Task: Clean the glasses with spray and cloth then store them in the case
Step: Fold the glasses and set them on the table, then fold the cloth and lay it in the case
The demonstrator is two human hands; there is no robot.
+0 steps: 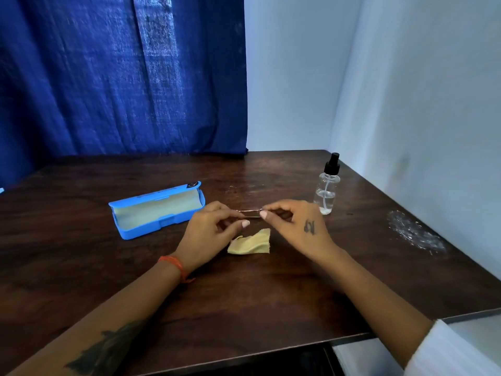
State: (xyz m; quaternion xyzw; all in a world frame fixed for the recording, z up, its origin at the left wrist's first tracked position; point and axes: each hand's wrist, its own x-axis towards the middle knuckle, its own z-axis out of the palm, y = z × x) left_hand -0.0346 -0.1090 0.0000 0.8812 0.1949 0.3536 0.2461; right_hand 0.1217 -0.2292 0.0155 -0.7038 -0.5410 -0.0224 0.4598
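Thin metal-framed glasses (250,212) are held just above the dark wooden table (244,289), near its middle. My left hand (210,234) grips their left end and my right hand (294,226) pinches their right end; most of the frame is hidden by my fingers. A crumpled yellow cloth (250,242) lies on the table just in front of the glasses, between my hands. The blue glasses case (156,210) lies open to the left, showing a pale lining. A clear spray bottle (327,185) with a black nozzle stands upright behind my right hand.
A blue curtain (122,77) hangs behind the table's far edge. White walls close in at the back right and right. A patch of white residue (414,232) marks the table near its right edge.
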